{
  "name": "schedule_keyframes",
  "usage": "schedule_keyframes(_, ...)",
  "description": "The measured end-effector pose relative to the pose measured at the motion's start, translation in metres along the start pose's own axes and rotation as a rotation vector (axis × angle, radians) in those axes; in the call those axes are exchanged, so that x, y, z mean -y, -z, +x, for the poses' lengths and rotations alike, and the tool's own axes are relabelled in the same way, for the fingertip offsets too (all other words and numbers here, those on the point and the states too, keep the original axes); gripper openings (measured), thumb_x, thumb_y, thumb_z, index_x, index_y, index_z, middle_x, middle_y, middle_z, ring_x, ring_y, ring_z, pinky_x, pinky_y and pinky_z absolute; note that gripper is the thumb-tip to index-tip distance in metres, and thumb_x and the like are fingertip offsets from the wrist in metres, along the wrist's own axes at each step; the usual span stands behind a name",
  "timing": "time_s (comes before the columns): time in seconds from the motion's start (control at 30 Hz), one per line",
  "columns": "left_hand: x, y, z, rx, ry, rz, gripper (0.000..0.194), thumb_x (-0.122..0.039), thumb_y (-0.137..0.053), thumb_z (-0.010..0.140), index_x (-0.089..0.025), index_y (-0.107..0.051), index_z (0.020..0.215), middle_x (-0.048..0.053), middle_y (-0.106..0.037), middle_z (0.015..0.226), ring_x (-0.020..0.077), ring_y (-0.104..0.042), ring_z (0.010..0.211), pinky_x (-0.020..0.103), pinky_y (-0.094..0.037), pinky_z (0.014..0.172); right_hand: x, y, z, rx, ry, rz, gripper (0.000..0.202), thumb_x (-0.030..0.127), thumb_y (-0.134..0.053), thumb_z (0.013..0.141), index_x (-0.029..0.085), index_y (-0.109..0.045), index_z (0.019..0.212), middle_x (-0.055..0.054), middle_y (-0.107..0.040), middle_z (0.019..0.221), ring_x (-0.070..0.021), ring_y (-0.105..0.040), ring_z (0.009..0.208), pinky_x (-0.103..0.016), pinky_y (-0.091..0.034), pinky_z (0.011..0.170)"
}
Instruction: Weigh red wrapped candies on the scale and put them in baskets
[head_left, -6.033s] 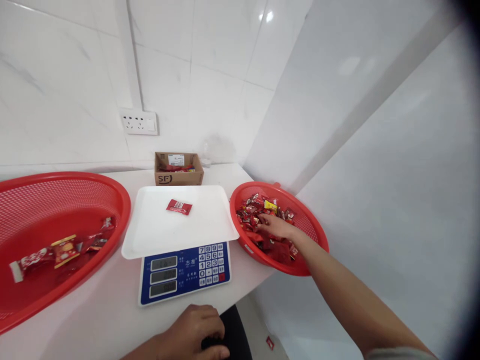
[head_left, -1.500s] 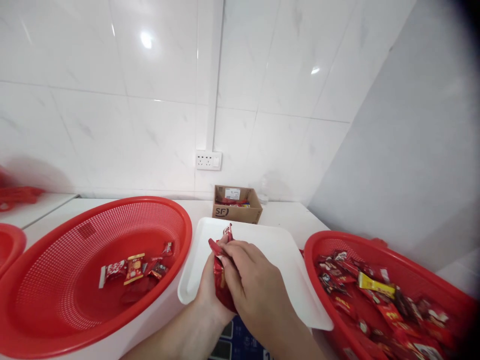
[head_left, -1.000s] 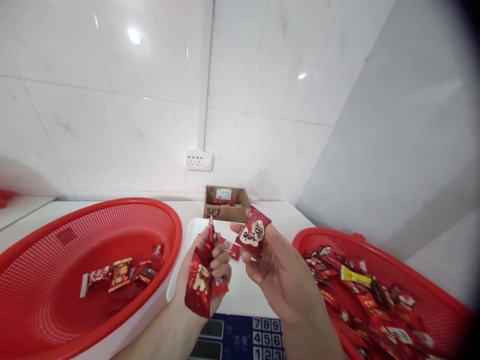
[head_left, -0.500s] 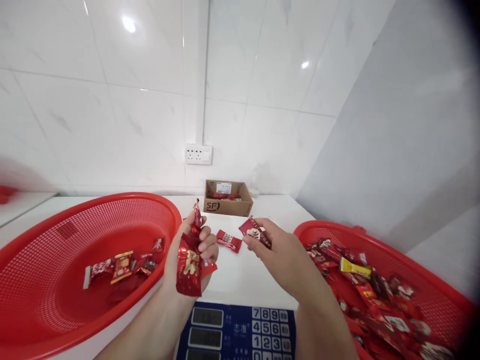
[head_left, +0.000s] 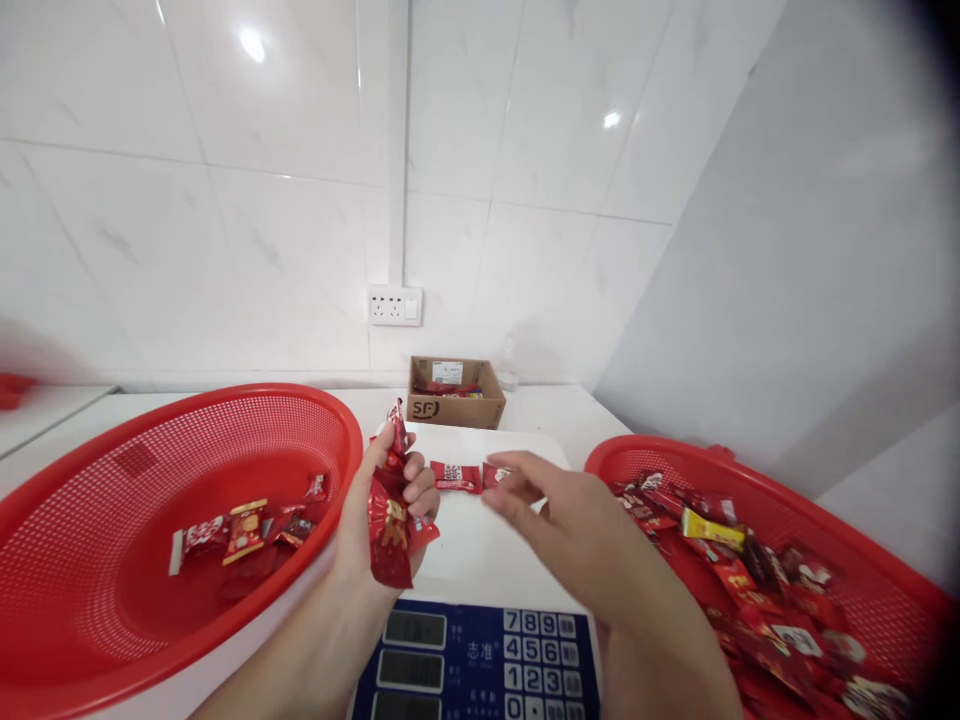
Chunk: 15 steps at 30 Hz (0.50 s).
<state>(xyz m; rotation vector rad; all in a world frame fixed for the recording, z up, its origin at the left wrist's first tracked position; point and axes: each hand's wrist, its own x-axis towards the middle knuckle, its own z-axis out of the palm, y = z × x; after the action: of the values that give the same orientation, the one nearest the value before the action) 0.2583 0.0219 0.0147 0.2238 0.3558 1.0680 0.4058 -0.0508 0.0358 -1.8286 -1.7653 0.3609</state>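
Currently, left hand [head_left: 358, 525]: clasping a crumpled, glossy red foil packet with gold print [head_left: 388, 535], along with a small red-and-white wrapper [head_left: 397, 418] above the thumb.
Right hand [head_left: 566, 510]: hovering apart from the left hand, curving thumb and fingertips about a small maroon packet with cream print [head_left: 491, 474]; blurring slightly, so not showing whether pinching, touching or clear of it.
White rectangular plastic tray [head_left: 495, 560]: lying beneath both hands; bearing, between them, a flat red packet with white lettering [head_left: 454, 477], end to end with the maroon one.
Packet row: possibly risking an accidental shove of the red packet, owing to such close spacing at the right fingertips.
Left-hand bundle: possibly risking a slip onto the tray, owing to several slick wrappers under a single grip.
Blue scale panel with grey displays and white keys [head_left: 484, 625]: sitting nearer than the fingers, partly behind the right wrist; possibly risking a stray key press, in case of a lowered wrist.
Large red perforated plastic basket [head_left: 247, 415]: standing just left of the left forearm; possibly catching a dropped wrapper, in case of a loosened grip.
Red plastic basket of mixed wrapped sweets [head_left: 630, 445]: standing right of the right hand, partly behind that forearm; possibly risking a knocked rim, in case of a wide swing.
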Motion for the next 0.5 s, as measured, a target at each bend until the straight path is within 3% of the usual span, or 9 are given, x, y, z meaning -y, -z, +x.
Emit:
schedule_keyframes(0.07, 0.001, 0.001, -0.001, -0.006, -0.022, 0.021, 0.034, -0.028, -0.035, 0.096, -0.015, -0.048, 0.067, -0.005, -0.038, 0.051, 0.0037, -0.034, 0.035, 0.012, -0.029, 0.031, 0.016, -0.006, -0.012, 0.084, 0.175, 0.061, 0.041, 0.046, -0.061, 0.081, 0.032, -0.057, 0.12, 0.001, -0.072, 0.092, -0.0196, -0.068, 0.075, -0.029, -0.05, 0.063)
schedule_keyframes(0.17, 0.004, 0.003, -0.004, 0.009, -0.028, 0.097, 0.031, -0.033, -0.046, 0.091, -0.016, -0.047, 0.065, -0.006, -0.039, 0.051, 0.0043, -0.037, 0.038, 0.013, -0.035, 0.036, 0.035, -0.02, -0.021, 0.108, 0.341, -0.011, 0.054, 0.042, -0.07, 0.075, 0.023, -0.055, 0.123, -0.007, -0.069, 0.111, -0.0276, -0.066, 0.093, -0.035, -0.052, 0.07)
schedule_keyframes(0.23, 0.006, 0.002, -0.007, 0.016, -0.038, 0.139, 0.03, -0.036, -0.058, 0.083, -0.017, -0.046, 0.063, -0.006, -0.04, 0.051, 0.0045, -0.039, 0.04, 0.014, -0.037, 0.039, 0.043, -0.027, -0.021, 0.101, 0.347, -0.039, 0.041, 0.031, -0.065, 0.08, 0.02, -0.055, 0.119, -0.009, -0.067, 0.113, -0.0285, -0.065, 0.096, -0.037, -0.052, 0.071)
schedule_keyframes(0.33, 0.009, 0.0, -0.009, -0.025, -0.109, 0.156, 0.03, -0.034, -0.069, 0.073, -0.017, -0.045, 0.063, -0.007, -0.04, 0.05, 0.0034, -0.035, 0.038, 0.013, -0.031, 0.036, 0.043, -0.026, -0.019, 0.06, 0.307, 0.007, 0.023, 0.016, -0.048, 0.087, 0.021, -0.059, 0.107, -0.005, -0.07, 0.1, -0.022, -0.067, 0.085, -0.033, -0.05, 0.068)
schedule_keyframes(0.5, 0.009, -0.003, -0.005, -0.103, -0.245, 0.21, 0.026, -0.034, -0.067, 0.075, -0.018, -0.048, 0.07, -0.008, -0.042, 0.051, 0.0043, -0.036, 0.039, 0.013, -0.03, 0.035, 0.022, -0.005, -0.015, -0.047, 0.234, 0.133, 0.019, 0.016, -0.044, 0.087, 0.023, -0.06, 0.092, 0.002, -0.068, 0.082, -0.0137, -0.061, 0.069, -0.024, -0.044, 0.059)
